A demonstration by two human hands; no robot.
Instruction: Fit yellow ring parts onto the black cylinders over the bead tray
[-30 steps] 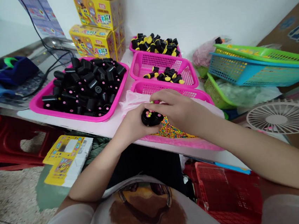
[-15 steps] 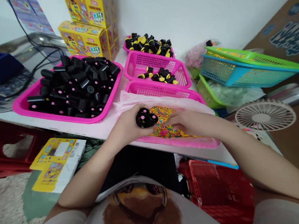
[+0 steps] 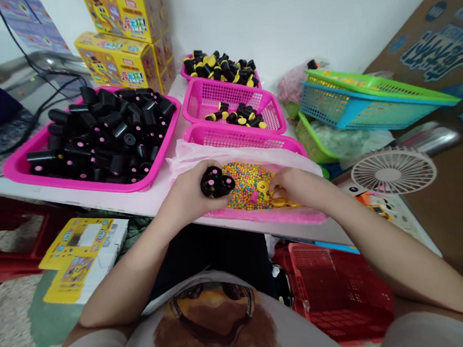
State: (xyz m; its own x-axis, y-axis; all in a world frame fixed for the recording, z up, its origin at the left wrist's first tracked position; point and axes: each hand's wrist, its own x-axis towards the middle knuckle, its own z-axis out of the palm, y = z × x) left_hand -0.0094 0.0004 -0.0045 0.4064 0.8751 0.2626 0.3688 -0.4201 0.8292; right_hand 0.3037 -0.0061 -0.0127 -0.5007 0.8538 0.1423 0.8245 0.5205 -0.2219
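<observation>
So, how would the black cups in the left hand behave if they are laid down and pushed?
The black cups could roll on their sides, since their walls are round. They look like glossy plastic, so they are probably stiff, perhaps a little slippery. The left hand holds several at once, which suggests they are light.

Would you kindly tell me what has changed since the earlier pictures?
The right hand has moved off the black cups rightward to the yellow caps by the colored beads; whether it grips one is unclear. A small pink piece, first at its fingers, now lies on the beads. The left hand still holds the black cups.
</observation>
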